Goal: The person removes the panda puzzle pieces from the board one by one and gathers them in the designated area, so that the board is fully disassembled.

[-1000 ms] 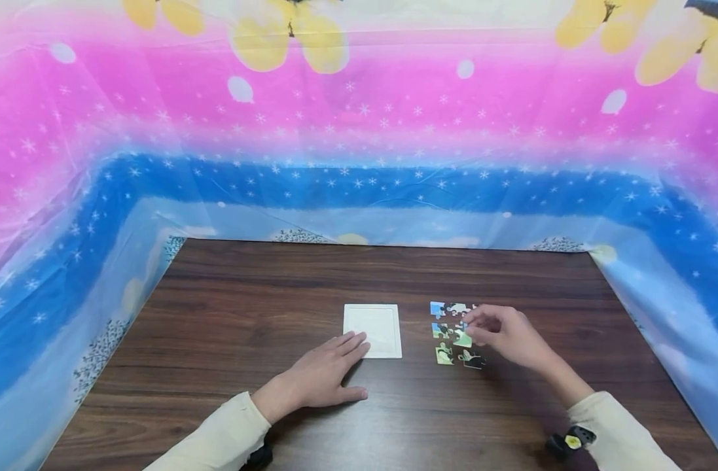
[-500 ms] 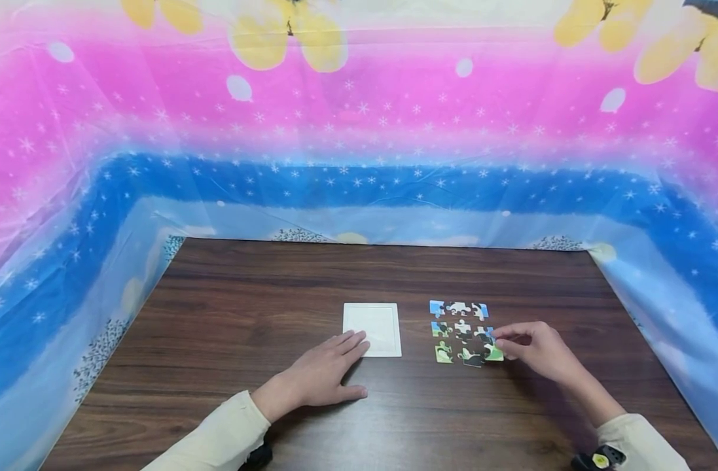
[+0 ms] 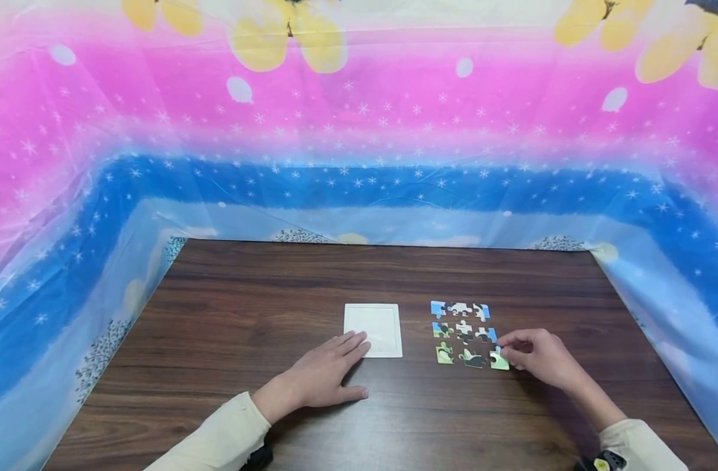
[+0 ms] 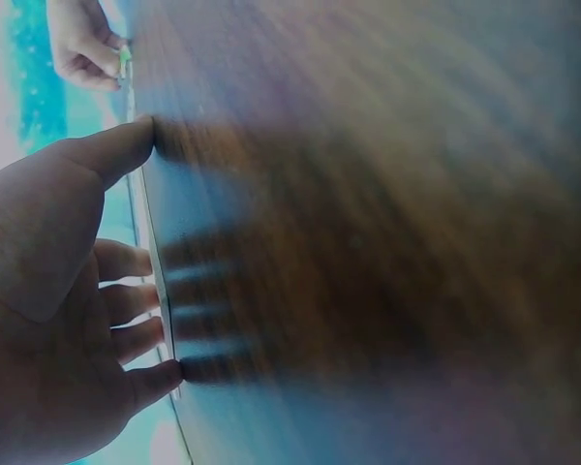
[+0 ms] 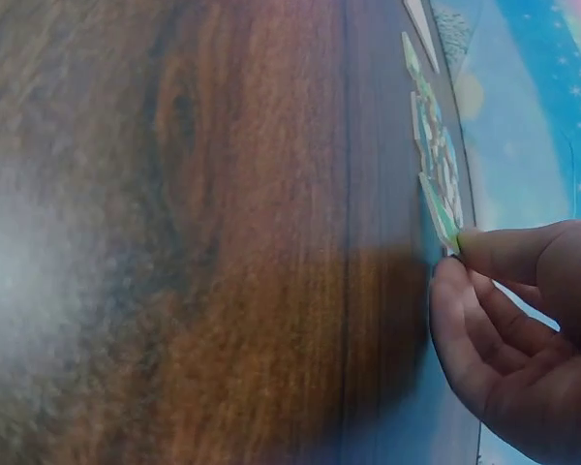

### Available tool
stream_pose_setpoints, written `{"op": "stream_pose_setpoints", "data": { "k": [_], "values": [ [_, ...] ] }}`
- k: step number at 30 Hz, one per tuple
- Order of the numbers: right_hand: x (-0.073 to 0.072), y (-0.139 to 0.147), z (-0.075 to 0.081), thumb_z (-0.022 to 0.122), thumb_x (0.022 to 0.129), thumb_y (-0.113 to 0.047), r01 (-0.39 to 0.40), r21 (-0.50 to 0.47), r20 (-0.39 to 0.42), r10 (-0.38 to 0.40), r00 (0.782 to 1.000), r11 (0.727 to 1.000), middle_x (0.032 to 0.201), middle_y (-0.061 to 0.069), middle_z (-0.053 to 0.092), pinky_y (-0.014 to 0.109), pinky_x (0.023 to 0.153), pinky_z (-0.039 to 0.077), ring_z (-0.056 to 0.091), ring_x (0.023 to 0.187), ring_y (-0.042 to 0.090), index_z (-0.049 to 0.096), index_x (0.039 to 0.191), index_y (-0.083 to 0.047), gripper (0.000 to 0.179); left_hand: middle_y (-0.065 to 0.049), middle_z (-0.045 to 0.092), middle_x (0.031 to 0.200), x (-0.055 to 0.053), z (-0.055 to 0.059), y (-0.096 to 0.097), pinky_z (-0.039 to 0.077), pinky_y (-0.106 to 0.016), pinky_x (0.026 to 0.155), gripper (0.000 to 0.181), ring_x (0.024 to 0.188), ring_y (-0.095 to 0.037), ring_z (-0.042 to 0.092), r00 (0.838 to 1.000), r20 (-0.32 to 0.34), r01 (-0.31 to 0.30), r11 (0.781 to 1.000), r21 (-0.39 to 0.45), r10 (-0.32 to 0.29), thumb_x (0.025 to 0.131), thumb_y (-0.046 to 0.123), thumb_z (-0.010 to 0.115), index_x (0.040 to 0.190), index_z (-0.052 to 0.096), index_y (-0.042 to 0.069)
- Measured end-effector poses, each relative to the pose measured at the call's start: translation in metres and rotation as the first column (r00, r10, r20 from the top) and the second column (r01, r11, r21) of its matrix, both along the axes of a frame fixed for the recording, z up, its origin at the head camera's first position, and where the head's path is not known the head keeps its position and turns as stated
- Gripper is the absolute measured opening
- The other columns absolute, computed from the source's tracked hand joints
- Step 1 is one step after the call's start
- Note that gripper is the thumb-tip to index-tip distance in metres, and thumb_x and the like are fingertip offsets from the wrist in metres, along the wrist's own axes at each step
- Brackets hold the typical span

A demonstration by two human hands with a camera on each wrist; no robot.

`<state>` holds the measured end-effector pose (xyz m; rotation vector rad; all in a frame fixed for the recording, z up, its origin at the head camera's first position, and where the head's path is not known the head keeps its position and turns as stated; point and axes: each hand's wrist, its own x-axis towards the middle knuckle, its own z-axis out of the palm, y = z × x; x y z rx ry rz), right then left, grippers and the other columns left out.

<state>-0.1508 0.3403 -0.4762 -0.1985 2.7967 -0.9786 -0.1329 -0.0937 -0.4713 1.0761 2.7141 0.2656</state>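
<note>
My left hand [image 3: 323,373] lies with straight fingers on the lower left corner of a white square puzzle tray [image 3: 370,319]; its thumb touches the table. In the left wrist view, the fingertips [image 4: 145,334] reach the tray's edge. My right hand [image 3: 544,358] pinches a green corner puzzle piece [image 3: 499,359] between thumb and index finger. The right wrist view shows this puzzle piece [image 5: 440,215] slightly tilted close to the table. Several other puzzle pieces [image 3: 463,329], printed blue, white, black and green, lie in three rows left of my right hand.
The dark wooden table [image 3: 247,294] extends around the tray and pieces. A pink and blue patterned cloth [image 3: 359,144] hangs behind it and along both sides. Black wrist devices [image 3: 600,463] sit at the cream sleeves.
My right hand has moved right and slightly toward me, carrying the green corner piece from among the others to the lower right of the group. My left hand stays in place.
</note>
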Motion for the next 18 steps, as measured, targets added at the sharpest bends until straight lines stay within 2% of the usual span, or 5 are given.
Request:
{"op": "stream_pose_setpoints", "data": {
  "k": [5, 9, 13, 16, 18],
  "values": [
    [-0.003, 0.0, -0.003, 0.074, 0.094, -0.016, -0.005, 0.06, -0.046, 0.008, 0.999, 0.998, 0.083, -0.007, 0.07, 0.032, 0.067, 0.049, 0.063, 0.076, 0.012, 0.079, 0.104, -0.015, 0.011, -0.012, 0.029, 0.167, 0.0, -0.001, 0.0, 0.026, -0.043, 0.124, 0.081, 0.154, -0.029, 0.026, 1.0, 0.013, -0.007, 1.0, 0.004, 0.007, 0.1, 0.057, 0.057, 0.159, 0.035, 0.007],
    [-0.006, -0.003, 0.002, 0.074, 0.095, -0.02, -0.003, 0.066, -0.083, 0.009, 0.997, 0.998, 0.089, -0.006, 0.072, 0.032, 0.068, 0.051, 0.065, 0.08, 0.011, 0.078, 0.106, -0.016, 0.013, -0.012, 0.028, 0.168, 0.0, -0.001, 0.0, 0.025, -0.043, 0.124, 0.081, 0.155, -0.028, 0.025, 1.0, 0.021, -0.01, 1.0, 0.002, 0.01, 0.1, 0.057, 0.056, 0.159, 0.035, 0.007],
    [-0.009, -0.013, 0.017, 0.072, 0.097, -0.022, -0.022, 0.037, -0.167, 0.028, 0.986, 0.999, 0.099, -0.002, 0.076, 0.034, 0.071, 0.056, 0.069, 0.086, 0.013, 0.077, 0.111, -0.015, 0.016, -0.014, 0.026, 0.168, 0.0, -0.001, -0.001, 0.025, -0.044, 0.124, 0.083, 0.155, -0.031, 0.023, 0.999, 0.034, -0.013, 1.0, 0.021, 0.012, 0.1, 0.056, 0.057, 0.159, 0.033, 0.004],
    [-0.01, -0.028, 0.031, 0.072, 0.098, -0.021, -0.048, 0.021, -0.23, 0.051, 0.972, 0.999, 0.106, 0.003, 0.076, 0.037, 0.073, 0.059, 0.072, 0.089, 0.017, 0.076, 0.114, -0.013, 0.019, -0.017, 0.024, 0.168, 0.0, 0.002, -0.004, 0.024, -0.047, 0.124, 0.084, 0.155, -0.033, 0.023, 0.999, 0.043, -0.026, 0.997, 0.072, 0.023, 0.1, 0.055, 0.058, 0.159, 0.032, 0.002],
    [-0.01, -0.039, 0.04, 0.073, 0.097, -0.024, -0.054, 0.034, -0.276, 0.062, 0.959, 0.998, 0.11, 0.005, 0.074, 0.04, 0.072, 0.059, 0.071, 0.087, 0.02, 0.074, 0.118, -0.012, 0.024, -0.018, 0.023, 0.168, -0.002, 0.007, -0.009, 0.024, -0.05, 0.124, 0.084, 0.155, -0.034, 0.022, 0.999, 0.019, -0.045, 0.992, 0.118, 0.043, 0.1, 0.055, 0.058, 0.159, 0.031, 0.001]
  ]
}}
